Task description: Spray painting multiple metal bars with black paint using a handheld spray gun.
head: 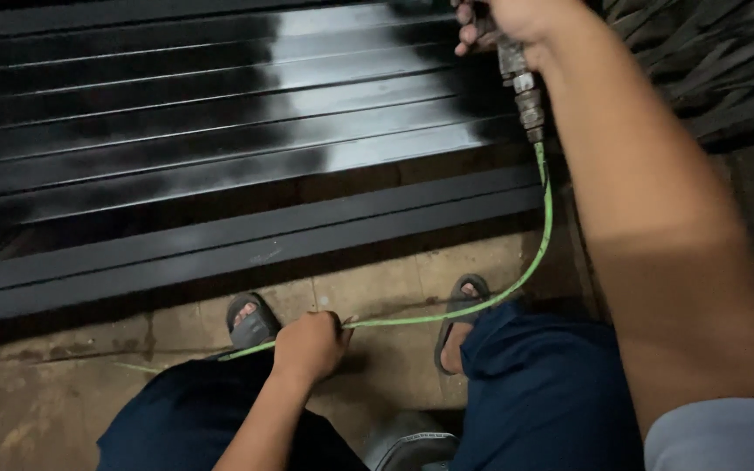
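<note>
Head camera looks down at a seated person painting long black metal bars (220, 139) that lie side by side on the stained concrete floor (37, 419). The right hand (503, 22), at the top edge, is wrapped closed around a metal spray tool with a brass hose fitting (521, 87). The left hand (310, 344), low between the knees, pinches the thin green air hose (544, 209), which curves down from the fitting past the grey sandals (250, 323). I judge the hose light, soft and bendable, best held near its slack middle; the bars look wet and glossy, probably slippery to touch.
</note>
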